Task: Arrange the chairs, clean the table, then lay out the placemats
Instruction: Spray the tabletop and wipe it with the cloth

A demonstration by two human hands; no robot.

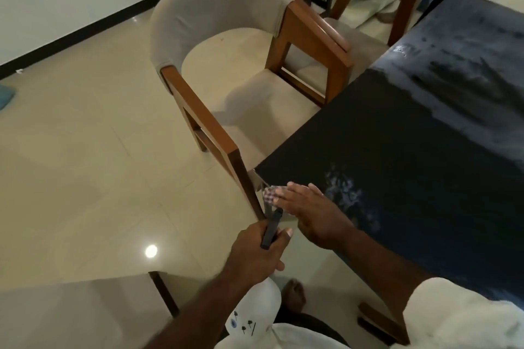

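The dark table (397,136) fills the right side, with wet streaks and a foamy patch (344,193) near its close corner. My right hand (309,210) lies flat on that corner and presses a small checked cloth (269,195) under its fingertips. My left hand (255,252), just off the table's corner, is closed around a slim black handle (270,231). A white bottle-like shape (252,312) with small printed marks shows under my left wrist. A wooden armchair (224,37) with a beige curved back stands at the table's left edge, its seat partly under the tabletop.
A second beige chair (329,28) stands beyond the first along the same edge. Another chair's pale seat (79,309) is at the lower left. A wooden table leg (397,0) and a person's legs are at the top right. The glossy tiled floor (85,164) spreads left.
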